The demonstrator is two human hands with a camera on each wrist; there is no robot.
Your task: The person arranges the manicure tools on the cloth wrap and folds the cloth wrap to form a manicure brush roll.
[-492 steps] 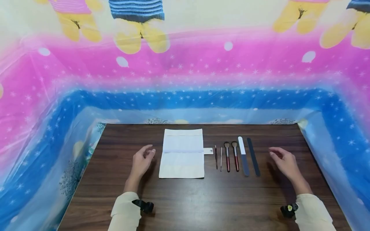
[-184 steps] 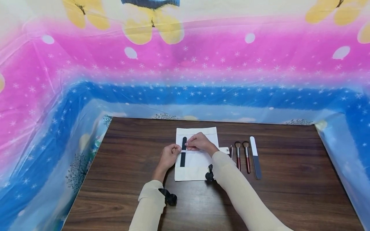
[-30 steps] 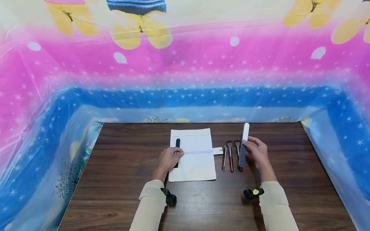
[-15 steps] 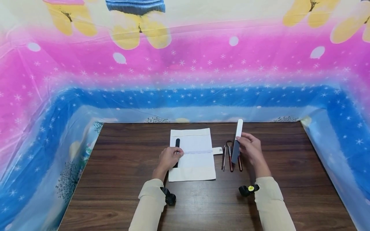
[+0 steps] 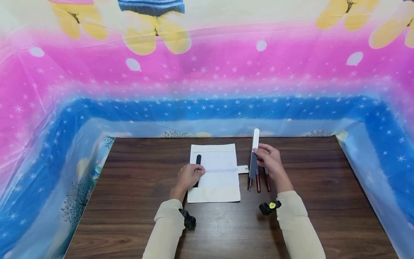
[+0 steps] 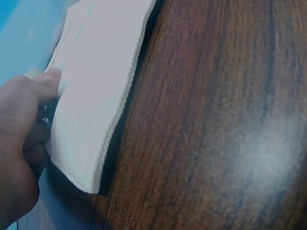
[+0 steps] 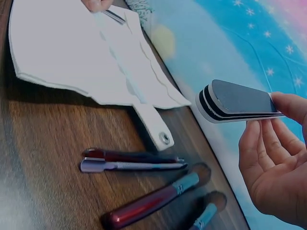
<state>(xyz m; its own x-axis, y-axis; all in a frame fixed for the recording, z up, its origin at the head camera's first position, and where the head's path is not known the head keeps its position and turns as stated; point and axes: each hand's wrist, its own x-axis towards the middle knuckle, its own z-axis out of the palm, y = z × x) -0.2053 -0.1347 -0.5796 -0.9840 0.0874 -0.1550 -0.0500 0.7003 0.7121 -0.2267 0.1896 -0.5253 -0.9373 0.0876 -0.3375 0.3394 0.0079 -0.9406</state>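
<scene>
A white cloth case [image 5: 215, 194] lies unfolded on the table, its snap tab [image 5: 242, 169] pointing right. At its left edge my left hand [image 5: 188, 177] pinches the cloth, thumb on top and fingers curled beneath in the left wrist view. A black nail file [image 5: 198, 159] lies along that side under the elastic band [image 5: 221, 170], partly hidden by the hand. My right hand [image 5: 271, 159] holds a white-and-grey nail file [image 5: 256, 138] between thumb and fingers. This file is raised above the tools right of the case; its layered edge shows in the right wrist view.
Two makeup brushes with red handles [image 7: 144, 206] lie right of the case. Between them and the tab are a metal cuticle pusher [image 7: 129, 166] and a slim dark red tool [image 7: 122, 155]. A printed curtain [image 5: 207, 108] borders the wooden table [image 5: 213, 233].
Over the last second my right hand has carried the white-and-grey file leftward, from over the brushes toward the case. My left hand stays at the case's left edge.
</scene>
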